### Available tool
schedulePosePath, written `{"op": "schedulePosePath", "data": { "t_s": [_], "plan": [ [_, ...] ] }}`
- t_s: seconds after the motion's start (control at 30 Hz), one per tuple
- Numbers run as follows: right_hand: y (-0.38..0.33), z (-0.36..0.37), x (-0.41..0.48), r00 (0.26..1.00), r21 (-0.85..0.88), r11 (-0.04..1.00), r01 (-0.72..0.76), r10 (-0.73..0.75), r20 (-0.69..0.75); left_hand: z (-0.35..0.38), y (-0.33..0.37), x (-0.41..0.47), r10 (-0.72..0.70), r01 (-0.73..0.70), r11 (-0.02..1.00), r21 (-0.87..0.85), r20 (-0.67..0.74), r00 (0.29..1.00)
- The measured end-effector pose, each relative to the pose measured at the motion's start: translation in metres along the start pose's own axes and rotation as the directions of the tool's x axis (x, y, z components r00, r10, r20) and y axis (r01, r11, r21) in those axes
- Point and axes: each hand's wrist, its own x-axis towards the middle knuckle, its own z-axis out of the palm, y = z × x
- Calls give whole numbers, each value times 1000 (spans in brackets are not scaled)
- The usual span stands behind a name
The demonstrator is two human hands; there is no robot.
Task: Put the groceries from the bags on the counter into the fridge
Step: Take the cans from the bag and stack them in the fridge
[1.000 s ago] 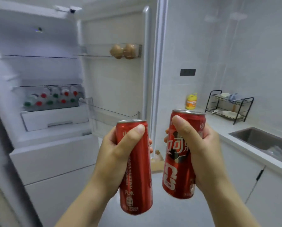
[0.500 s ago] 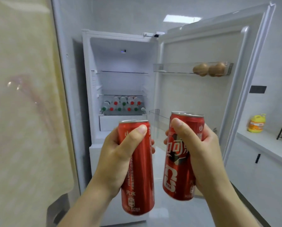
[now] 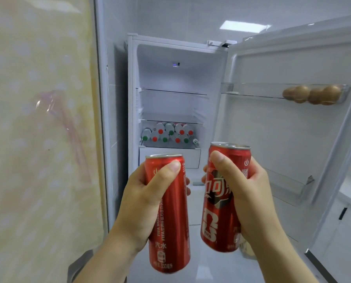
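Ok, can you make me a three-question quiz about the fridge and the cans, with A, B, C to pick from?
1. Where do the brown eggs sit?
A) in the top door shelf
B) in the white drawer
C) on the floor

2. What colour are the left can and the right can?
A) blue
B) red
C) green

3. How is the fridge door?
A) shut
B) swung open
C) taken off

Answers:
1 A, the eggs lie in the clear shelf high on the door.
2 B, both cans are red, one held by the left hand and one by the right hand.
3 B, the door stands wide and the shelves inside the fridge show.
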Motion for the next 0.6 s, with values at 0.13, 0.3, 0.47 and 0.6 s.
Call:
{"op": "schedulePosePath", "data": {
  "t_s": [0.13, 0.3, 0.47, 0.6],
  "plan": [
    [21, 4, 32, 1000, 12, 1000, 12, -12, 23, -1, -13, 32, 28, -28, 1000, 12, -29, 999],
    [47, -3, 82, 1000, 61, 998, 11, -12, 23, 8, -30, 80, 45, -42, 997, 67, -53, 998],
    [75, -14, 131, 1000, 68, 998, -7, 5, 31, 21, -51, 127, 47, -40, 997, 71, -97, 994],
    [96, -18, 162, 999, 70, 997, -27, 24, 35, 23, -66, 160, 37, -29, 997, 66, -121, 992]
  ]
}}
